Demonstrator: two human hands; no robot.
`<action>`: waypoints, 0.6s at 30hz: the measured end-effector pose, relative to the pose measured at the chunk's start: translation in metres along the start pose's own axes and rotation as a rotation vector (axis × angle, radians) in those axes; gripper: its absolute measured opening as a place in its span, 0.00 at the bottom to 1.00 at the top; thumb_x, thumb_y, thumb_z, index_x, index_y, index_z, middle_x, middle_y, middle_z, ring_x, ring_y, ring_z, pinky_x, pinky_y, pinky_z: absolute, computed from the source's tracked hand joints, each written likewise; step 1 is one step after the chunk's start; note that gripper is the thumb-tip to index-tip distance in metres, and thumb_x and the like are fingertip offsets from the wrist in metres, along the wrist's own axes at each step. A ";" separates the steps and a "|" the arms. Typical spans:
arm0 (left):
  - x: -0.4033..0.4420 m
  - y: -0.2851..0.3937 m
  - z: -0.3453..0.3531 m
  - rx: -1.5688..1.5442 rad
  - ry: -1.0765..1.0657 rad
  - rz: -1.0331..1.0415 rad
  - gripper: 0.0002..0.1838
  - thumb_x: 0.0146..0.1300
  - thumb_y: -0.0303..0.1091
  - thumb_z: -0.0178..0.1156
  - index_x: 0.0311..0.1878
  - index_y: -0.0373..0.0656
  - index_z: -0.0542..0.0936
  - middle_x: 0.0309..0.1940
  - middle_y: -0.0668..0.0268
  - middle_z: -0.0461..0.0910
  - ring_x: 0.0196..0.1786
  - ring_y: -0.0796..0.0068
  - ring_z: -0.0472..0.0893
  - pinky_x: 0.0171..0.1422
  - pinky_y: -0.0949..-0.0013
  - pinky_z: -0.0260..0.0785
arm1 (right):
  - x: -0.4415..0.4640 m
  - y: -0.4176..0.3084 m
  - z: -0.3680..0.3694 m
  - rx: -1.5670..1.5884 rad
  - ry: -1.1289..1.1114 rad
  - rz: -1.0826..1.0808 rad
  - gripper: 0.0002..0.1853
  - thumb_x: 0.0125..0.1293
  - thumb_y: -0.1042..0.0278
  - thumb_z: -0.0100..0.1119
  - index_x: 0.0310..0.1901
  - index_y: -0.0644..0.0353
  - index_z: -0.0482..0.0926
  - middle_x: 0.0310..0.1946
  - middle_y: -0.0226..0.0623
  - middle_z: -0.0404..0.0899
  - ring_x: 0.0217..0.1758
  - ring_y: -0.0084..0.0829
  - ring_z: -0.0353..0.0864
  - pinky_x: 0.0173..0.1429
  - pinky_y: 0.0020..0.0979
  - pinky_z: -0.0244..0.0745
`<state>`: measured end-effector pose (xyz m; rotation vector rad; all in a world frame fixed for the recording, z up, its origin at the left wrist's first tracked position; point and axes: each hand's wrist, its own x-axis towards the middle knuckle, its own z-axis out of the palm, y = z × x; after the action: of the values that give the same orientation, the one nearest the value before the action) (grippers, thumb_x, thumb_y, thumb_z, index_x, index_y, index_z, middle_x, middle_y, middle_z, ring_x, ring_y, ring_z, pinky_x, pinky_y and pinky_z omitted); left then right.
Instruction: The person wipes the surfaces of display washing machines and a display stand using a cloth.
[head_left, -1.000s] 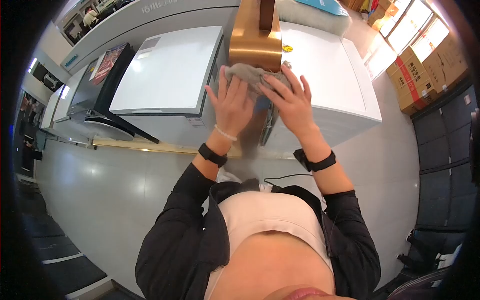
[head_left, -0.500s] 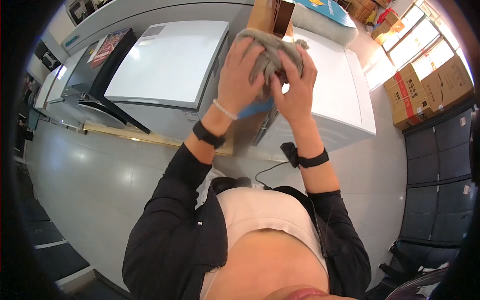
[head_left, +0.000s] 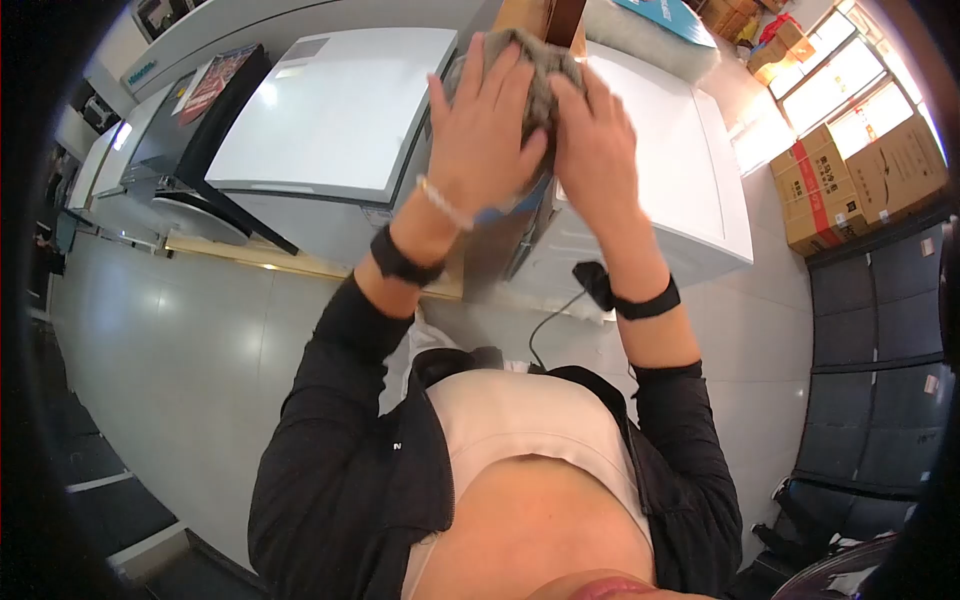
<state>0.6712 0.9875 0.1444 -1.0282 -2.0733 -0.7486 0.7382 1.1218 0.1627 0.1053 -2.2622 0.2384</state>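
A crumpled grey-brown cloth lies bunched under both of my hands, over the near end of a gold-brown metallic piece between two white appliances. My left hand rests on the cloth's left side with its fingers spread. On the right side, my right hand presses the cloth, fingers bent and close together. Some blue material shows below the left hand. The cloth hides most of what is beneath it.
White appliances stand left and right of my hands. A fluffy pale cushion with a blue packet lies at the back right. Cardboard boxes stand on the floor at right. A thin cable hangs near my right wrist.
The view has shifted, and more of the gold-brown piece is out of view or covered. Both hands have moved up in view with the cloth, and the left fingers are spread wider than half a second ago.
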 end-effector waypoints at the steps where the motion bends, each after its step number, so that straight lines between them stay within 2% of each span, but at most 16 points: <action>1: 0.013 -0.005 0.006 -0.001 0.020 0.002 0.32 0.54 0.41 0.63 0.63 0.41 0.70 0.72 0.54 0.62 0.78 0.44 0.52 0.68 0.24 0.48 | 0.009 0.001 -0.002 -0.018 -0.022 0.029 0.20 0.61 0.72 0.58 0.56 0.51 0.75 0.65 0.39 0.69 0.61 0.47 0.74 0.62 0.46 0.71; 2: 0.019 -0.007 0.010 -0.002 0.039 0.007 0.32 0.54 0.43 0.63 0.62 0.42 0.71 0.71 0.55 0.63 0.78 0.46 0.53 0.68 0.24 0.50 | 0.014 0.006 0.000 -0.012 0.015 0.028 0.20 0.61 0.73 0.59 0.56 0.51 0.76 0.65 0.39 0.70 0.60 0.47 0.74 0.61 0.46 0.72; 7: 0.004 0.000 0.019 -0.025 0.092 -0.019 0.34 0.54 0.41 0.62 0.66 0.41 0.69 0.72 0.54 0.61 0.77 0.42 0.53 0.69 0.26 0.51 | 0.003 0.003 0.010 0.039 0.167 0.035 0.19 0.61 0.73 0.59 0.55 0.49 0.80 0.63 0.37 0.71 0.59 0.48 0.75 0.58 0.47 0.75; 11: -0.040 0.019 0.011 0.064 -0.010 -0.087 0.35 0.54 0.36 0.63 0.67 0.37 0.68 0.73 0.52 0.58 0.78 0.37 0.49 0.70 0.27 0.48 | -0.044 -0.014 0.016 -0.104 0.126 0.027 0.23 0.55 0.72 0.63 0.55 0.45 0.81 0.61 0.30 0.72 0.63 0.40 0.70 0.60 0.41 0.71; 14: -0.071 0.024 0.005 0.085 -0.154 -0.117 0.33 0.55 0.37 0.63 0.65 0.36 0.70 0.73 0.51 0.56 0.79 0.38 0.47 0.69 0.25 0.45 | -0.074 -0.019 0.019 -0.175 0.019 -0.007 0.23 0.52 0.71 0.63 0.53 0.43 0.82 0.59 0.25 0.73 0.63 0.36 0.69 0.59 0.37 0.69; 18: -0.070 0.013 -0.006 0.057 -0.099 -0.053 0.28 0.60 0.37 0.61 0.63 0.37 0.74 0.72 0.53 0.60 0.79 0.43 0.52 0.69 0.24 0.43 | -0.061 -0.005 0.011 -0.138 0.008 -0.086 0.20 0.56 0.71 0.60 0.51 0.42 0.84 0.56 0.21 0.75 0.59 0.34 0.71 0.55 0.39 0.70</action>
<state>0.7150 0.9601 0.0955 -1.0007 -2.2005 -0.6732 0.7699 1.1139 0.1096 0.1287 -2.2527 0.0367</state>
